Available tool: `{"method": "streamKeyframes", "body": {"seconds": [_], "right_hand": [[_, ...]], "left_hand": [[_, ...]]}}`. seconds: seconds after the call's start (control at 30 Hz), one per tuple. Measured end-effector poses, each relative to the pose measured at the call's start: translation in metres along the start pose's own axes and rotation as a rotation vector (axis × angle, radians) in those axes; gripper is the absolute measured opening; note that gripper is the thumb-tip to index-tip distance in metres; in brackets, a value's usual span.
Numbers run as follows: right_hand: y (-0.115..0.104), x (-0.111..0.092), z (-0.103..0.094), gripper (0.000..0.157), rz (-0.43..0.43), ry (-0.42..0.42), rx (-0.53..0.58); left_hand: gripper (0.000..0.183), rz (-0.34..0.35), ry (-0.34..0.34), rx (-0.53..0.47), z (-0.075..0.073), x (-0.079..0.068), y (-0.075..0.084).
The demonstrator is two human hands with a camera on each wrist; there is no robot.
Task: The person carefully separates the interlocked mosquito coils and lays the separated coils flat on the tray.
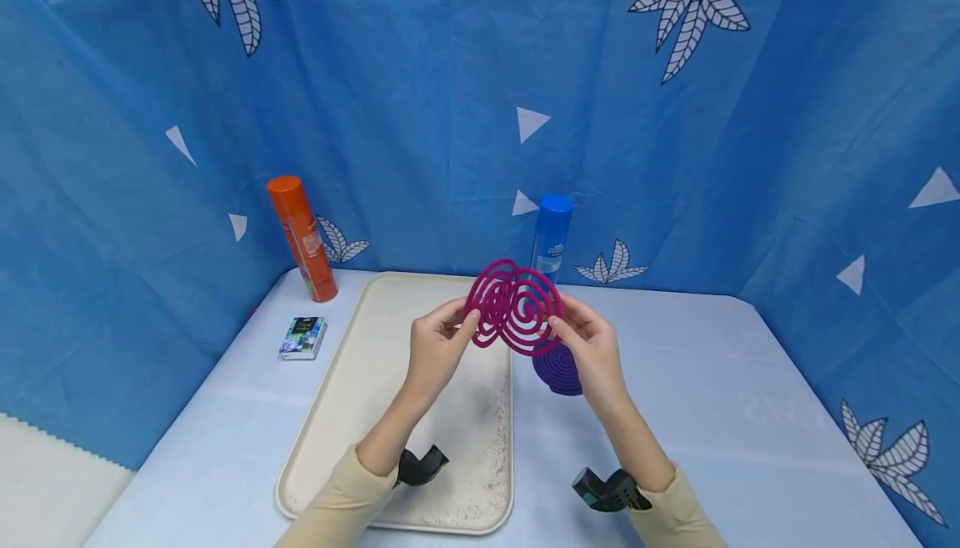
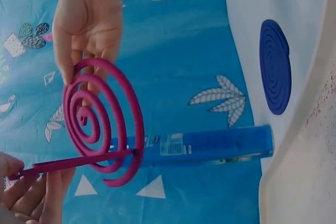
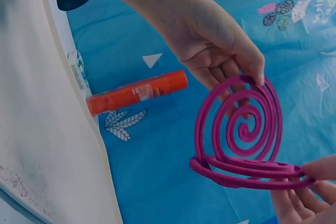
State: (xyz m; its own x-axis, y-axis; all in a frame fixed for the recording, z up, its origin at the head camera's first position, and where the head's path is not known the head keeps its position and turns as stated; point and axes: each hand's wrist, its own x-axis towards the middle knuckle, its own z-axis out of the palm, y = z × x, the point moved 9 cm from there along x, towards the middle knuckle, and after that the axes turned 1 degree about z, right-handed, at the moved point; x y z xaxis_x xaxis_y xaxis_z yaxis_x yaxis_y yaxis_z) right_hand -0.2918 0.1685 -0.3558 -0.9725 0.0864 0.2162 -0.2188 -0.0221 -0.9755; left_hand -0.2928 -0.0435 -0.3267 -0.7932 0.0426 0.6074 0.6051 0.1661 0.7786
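Two magenta mosquito coils, one on the left [image 1: 492, 311] and one on the right [image 1: 528, 309], are held up in front of me, their spiral rings linked and standing at an angle to each other. My left hand [image 1: 437, 346] pinches the left coil's outer edge between thumb and fingers. Thumb and fingers of my right hand [image 1: 597, 349] grip the right coil's outer ring. In the left wrist view, the right-hand coil [image 2: 137, 114] faces the camera, and the other is nearly edge-on. Behind my right hand, a purple coil [image 1: 557, 371] lies flat on the table, partly covered in the head view.
Below my hands, a cream tray [image 1: 405, 423] lies on the white-covered table [image 1: 697, 414]. A blue spray can [image 1: 553, 235] stands behind the coils. To the left are an orange spray can [image 1: 303, 239] and a small box [image 1: 303, 338]. A blue patterned cloth [image 1: 420, 114] hangs behind.
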Motion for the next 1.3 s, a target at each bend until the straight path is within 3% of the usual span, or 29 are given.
{"method": "streamKeyframes", "body": {"seconds": [0.23,0.47,0.73,0.8,1.1,1.3], "right_hand": [[0.004,0.007,-0.017,0.04,0.062,0.089,0.032],[0.007,0.011,-0.022,0.04,0.135,0.089,0.113],[0.012,0.014,-0.03,0.039,0.183,0.113,0.121],[0.014,0.014,-0.031,0.04,0.191,0.116,0.132],[0.026,0.016,-0.025,0.048,0.237,0.047,0.075],[0.029,0.018,-0.026,0.049,0.262,0.019,0.043]], "left_hand": [[0.037,-0.176,0.069,-0.143,-0.015,0.006,-0.019],[0.038,-0.315,0.119,-0.26,-0.023,0.008,-0.038],[0.049,-0.47,-0.032,-0.269,-0.011,0.007,-0.051],[0.052,-0.493,-0.046,-0.251,-0.009,0.007,-0.052],[0.052,-0.49,0.013,-0.204,-0.015,0.006,-0.058],[0.05,-0.522,-0.044,-0.194,-0.015,0.007,-0.064]]}}
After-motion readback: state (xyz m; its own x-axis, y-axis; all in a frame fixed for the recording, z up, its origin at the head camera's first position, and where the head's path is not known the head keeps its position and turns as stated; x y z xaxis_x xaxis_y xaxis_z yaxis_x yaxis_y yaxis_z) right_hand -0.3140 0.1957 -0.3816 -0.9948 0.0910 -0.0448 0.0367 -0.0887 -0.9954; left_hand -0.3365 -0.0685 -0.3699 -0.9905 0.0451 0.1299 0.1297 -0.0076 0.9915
